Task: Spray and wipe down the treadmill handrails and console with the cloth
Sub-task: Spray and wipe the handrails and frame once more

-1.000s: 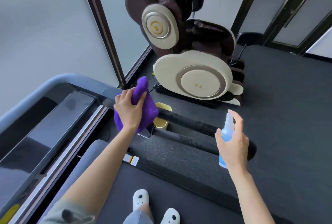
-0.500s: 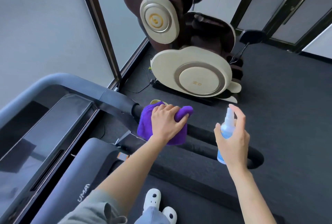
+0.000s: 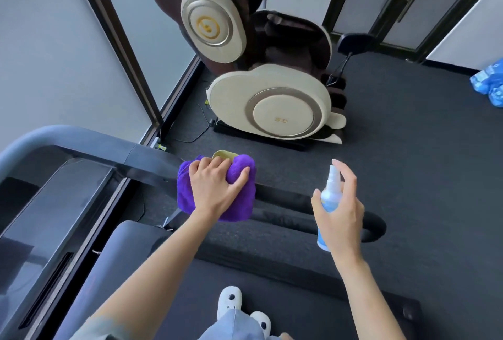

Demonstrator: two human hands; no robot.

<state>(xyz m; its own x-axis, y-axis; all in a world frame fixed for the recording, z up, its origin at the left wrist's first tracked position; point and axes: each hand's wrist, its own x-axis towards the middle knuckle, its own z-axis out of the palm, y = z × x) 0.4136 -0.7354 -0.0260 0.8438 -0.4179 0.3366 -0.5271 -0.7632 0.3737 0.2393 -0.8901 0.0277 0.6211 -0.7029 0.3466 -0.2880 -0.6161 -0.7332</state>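
Note:
A purple cloth [image 3: 242,176] is wrapped over the treadmill's black right handrail [image 3: 288,199], and my left hand [image 3: 215,187] grips the cloth around the rail. My right hand [image 3: 340,209] holds a small clear spray bottle [image 3: 330,190] upright beside the rail's free end, forefinger over the nozzle. The dark glossy console [image 3: 54,203] lies at the lower left, with its grey frame [image 3: 68,134] curving above it.
A beige and brown massage chair [image 3: 272,105] stands on the dark carpet behind the handrail. Frosted glass panels with dark frames run along the left. A small yellow object [image 3: 224,154] peeks out behind the cloth. Blue packages [image 3: 490,83] lie at the right edge. My white slippers [image 3: 231,298] stand on the belt.
My left hand has slid the purple cloth along the handrail from the console end toward the free end. My right hand has kept the spray bottle nearly still.

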